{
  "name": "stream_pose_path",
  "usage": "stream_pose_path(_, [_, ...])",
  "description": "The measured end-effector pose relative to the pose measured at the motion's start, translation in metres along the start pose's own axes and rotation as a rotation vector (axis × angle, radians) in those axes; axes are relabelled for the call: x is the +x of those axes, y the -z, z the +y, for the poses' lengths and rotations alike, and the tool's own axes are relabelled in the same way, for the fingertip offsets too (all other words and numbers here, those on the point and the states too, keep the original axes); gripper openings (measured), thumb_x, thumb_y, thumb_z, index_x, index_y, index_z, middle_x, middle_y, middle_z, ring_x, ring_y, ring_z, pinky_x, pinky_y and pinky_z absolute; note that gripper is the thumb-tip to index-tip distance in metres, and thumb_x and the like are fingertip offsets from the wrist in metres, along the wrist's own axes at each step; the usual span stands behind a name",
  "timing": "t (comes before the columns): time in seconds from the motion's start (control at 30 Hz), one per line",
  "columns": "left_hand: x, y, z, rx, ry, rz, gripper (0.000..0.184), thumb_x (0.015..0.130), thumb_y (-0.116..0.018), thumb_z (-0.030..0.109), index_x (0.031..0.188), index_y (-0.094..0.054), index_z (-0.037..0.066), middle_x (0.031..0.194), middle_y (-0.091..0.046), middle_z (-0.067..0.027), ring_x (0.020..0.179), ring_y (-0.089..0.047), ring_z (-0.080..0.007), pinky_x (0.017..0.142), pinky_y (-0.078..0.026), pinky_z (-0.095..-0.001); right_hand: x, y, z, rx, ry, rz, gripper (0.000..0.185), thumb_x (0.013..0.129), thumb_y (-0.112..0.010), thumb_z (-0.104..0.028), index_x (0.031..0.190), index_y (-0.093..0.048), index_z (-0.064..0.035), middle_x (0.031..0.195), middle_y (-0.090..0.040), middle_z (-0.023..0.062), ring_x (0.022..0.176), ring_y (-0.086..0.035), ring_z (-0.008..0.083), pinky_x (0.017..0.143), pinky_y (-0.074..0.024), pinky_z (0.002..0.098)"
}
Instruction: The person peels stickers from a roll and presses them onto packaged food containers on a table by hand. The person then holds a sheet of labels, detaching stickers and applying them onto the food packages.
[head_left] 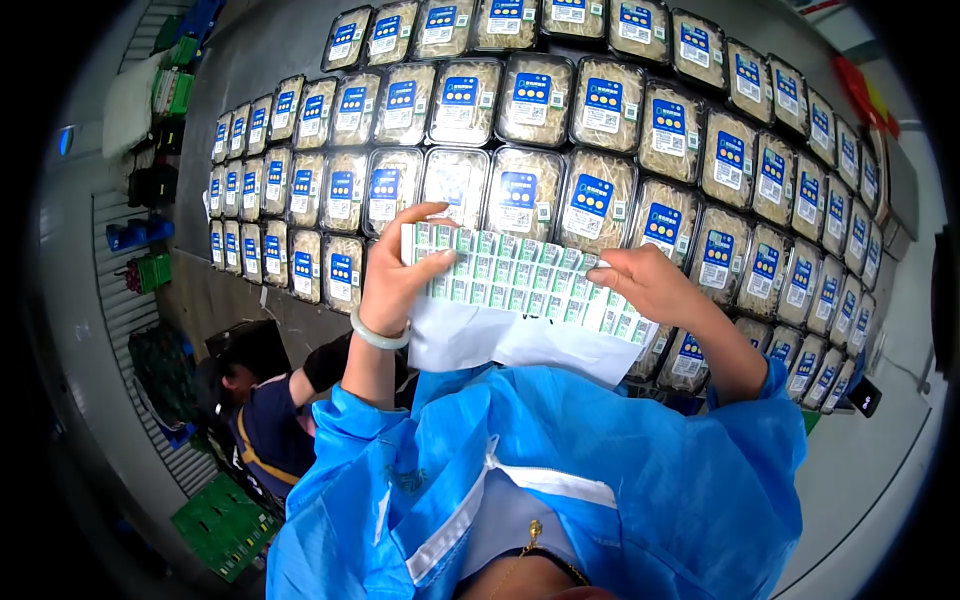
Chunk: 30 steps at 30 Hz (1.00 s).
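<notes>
A sheet of small green-and-white QR code stickers (530, 275) spans the space between my hands, in front of my chest. My left hand (395, 280) grips its left end, thumb on top, with a pale bangle on the wrist. At the upper right edge of the sheet, my right hand (655, 285) has thumb and fingertips pinched together; whether a single sticker is lifted there I cannot tell. White backing paper (490, 340) hangs below the stickers. Just beyond the sheet lies a plastic pack of pale strands like bean sprouts (598, 200), with a blue-and-white label.
Rows of similar labelled packs (460, 100) cover much of the dark table (270, 50). At the lower left a person in dark clothes (265, 430) bends beside the table. Green crates (225, 525) stand on the floor at left.
</notes>
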<state>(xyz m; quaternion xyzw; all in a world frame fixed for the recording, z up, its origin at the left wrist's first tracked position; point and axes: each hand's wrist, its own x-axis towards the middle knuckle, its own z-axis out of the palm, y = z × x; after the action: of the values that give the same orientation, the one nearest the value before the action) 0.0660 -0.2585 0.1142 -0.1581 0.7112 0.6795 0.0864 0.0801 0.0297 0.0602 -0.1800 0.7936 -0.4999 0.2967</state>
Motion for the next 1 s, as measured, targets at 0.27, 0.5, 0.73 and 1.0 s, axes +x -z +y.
stream_pose_path(0.27, [-0.011,0.032,-0.027,0.101,-0.128,-0.079,0.006,0.086,-0.071,0.002,0.085,-0.066,-0.001,0.075,-0.064,0.0003,0.065,-0.052,-0.0029,0.058,-0.041,-0.0191,-0.011,-0.017,-0.002,-0.212,0.006,0.025,0.040,0.095,-0.058,-0.039,0.076,-0.051,-0.0038,0.057,-0.050,0.0185,0.055,-0.056,0.0351,0.051,-0.0402,0.0439])
stream_pose_path(0.5, [-0.014,0.028,-0.027,0.139,-0.184,-0.026,0.008,0.085,-0.072,0.002,0.081,-0.065,-0.001,0.069,-0.061,0.0028,0.061,-0.048,-0.0006,0.052,-0.036,-0.0186,0.004,-0.016,-0.013,-0.135,0.013,0.146,0.039,0.088,-0.065,-0.042,0.106,-0.060,-0.0070,0.083,-0.067,0.0124,0.080,-0.067,0.0309,0.073,-0.0521,0.0402])
stream_pose_path(0.73, [-0.016,0.012,-0.025,0.193,-0.181,-0.050,0.008,0.084,-0.073,0.003,0.084,-0.067,-0.002,0.071,-0.064,0.0016,0.062,-0.051,-0.0020,0.054,-0.039,-0.0187,0.042,-0.024,-0.032,-0.072,0.265,0.106,0.032,0.081,-0.071,-0.023,0.104,-0.060,-0.0039,0.103,-0.063,0.0118,0.095,-0.061,0.0297,0.082,-0.0495,0.0396])
stream_pose_path(1.0, [-0.004,0.014,-0.032,0.230,-0.094,0.012,0.011,0.086,-0.073,0.006,0.088,-0.068,-0.004,0.074,-0.065,0.0009,0.065,-0.052,-0.0018,0.056,-0.041,-0.0190,0.051,-0.038,-0.021,-0.326,0.507,0.356,0.028,0.077,-0.073,-0.014,0.100,-0.060,-0.0038,0.094,-0.059,0.0085,0.094,-0.059,0.0280,0.078,-0.0498,0.0380])
